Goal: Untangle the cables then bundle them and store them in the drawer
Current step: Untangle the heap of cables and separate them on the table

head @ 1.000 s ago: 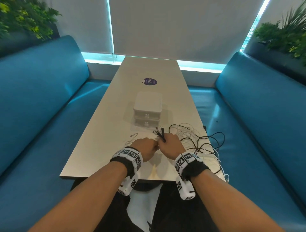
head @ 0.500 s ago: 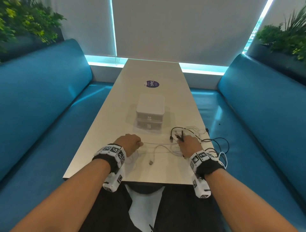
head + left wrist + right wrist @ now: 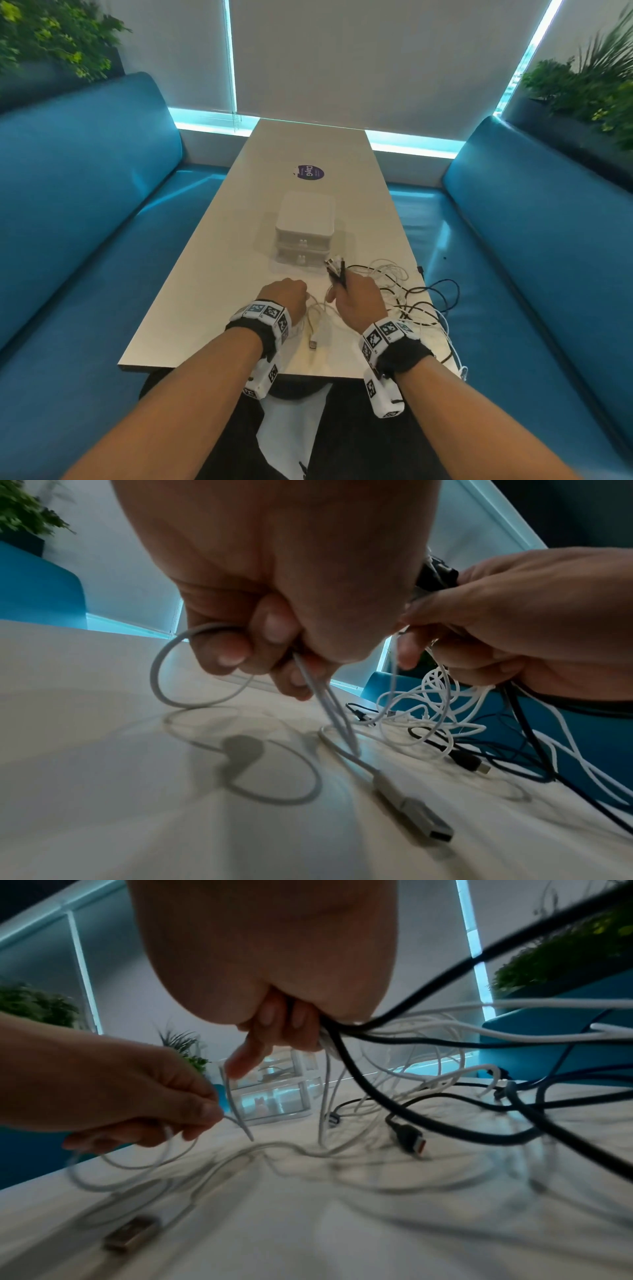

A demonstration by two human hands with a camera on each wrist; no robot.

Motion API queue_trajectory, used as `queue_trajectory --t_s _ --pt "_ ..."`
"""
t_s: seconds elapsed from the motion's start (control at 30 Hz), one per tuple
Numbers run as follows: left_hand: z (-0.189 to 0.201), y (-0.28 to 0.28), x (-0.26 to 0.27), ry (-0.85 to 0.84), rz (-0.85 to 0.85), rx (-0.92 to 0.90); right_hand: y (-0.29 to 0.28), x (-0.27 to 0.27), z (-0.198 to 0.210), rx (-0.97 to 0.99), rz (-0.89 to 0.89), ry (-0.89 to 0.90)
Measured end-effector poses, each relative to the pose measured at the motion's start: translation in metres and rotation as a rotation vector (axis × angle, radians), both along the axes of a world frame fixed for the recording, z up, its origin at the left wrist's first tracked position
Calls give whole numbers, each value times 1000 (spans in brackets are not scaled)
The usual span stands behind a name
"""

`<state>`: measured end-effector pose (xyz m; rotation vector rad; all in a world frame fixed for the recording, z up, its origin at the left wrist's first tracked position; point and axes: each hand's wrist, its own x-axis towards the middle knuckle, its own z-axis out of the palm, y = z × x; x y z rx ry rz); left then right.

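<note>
Benches: two teal benches (image 3: 85, 192) run down the left and right sides of the head view, with the table between them.
Table: a long pale table (image 3: 212, 274) fills the middle of the head view, from its lower centre up to the window blinds.
Drawer unit: a small white two-drawer unit (image 3: 305, 229) stands at the centre of the head view, both drawers closed, just beyond the hands; it also shows in the middle of the right wrist view (image 3: 274, 1091).
Cable tangle: black and white cables (image 3: 411, 294) lie in a loose heap on the table right of centre, some strands hanging over the right edge; the same heap fills the right half of the right wrist view (image 3: 462, 1096).
Right hand: the right hand (image 3: 359, 301) is clenched round a bunch of black and white cable ends (image 3: 337, 270), whose plugs stick up above the fist, close in front of the drawer unit.
Left hand: the left hand (image 3: 284, 298), just left of the right one, pinches a thin white cable (image 3: 192, 674) between curled fingers (image 3: 219, 650); one loop hangs from the fist down to the table.
USB plug: the white cable's metal USB plug (image 3: 424, 823) lies flat on the table in the lower right of the left wrist view, near the table's front edge (image 3: 313, 343).
</note>
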<state>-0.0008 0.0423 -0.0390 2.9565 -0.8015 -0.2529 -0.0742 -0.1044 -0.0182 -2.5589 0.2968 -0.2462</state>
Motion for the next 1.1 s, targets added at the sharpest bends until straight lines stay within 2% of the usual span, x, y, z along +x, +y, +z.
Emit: queue_trajectory --t_s 0.17,0.33,0.53,0.6,0.7,0.8,0.87,0.93,1.1 --pt "-4 1 -4 113 59 -109 5 4 -8 -51 64 93" --pt "-2 2 -2 305 -33 -412 5 10 -8 -30 77 161" --pt "-8 7 0 260 -106 -566 -2 13 -3 104 81 239" --pt "-7 8 1 234 -82 -542 -6 13 -3 55 64 251" --pt "-4 26 10 227 -38 -364 -23 7 -5 -71 -12 259" --pt "-2 47 17 295 7 -264 -37 2 -8 -45 -92 267" --pt "1 47 16 260 19 -248 -34 1 -8 -29 -80 248" --pt "4 38 14 171 26 -264 -25 3 -6 -52 -37 218" --pt "15 9 6 121 113 -493 -6 4 2 -86 71 100"
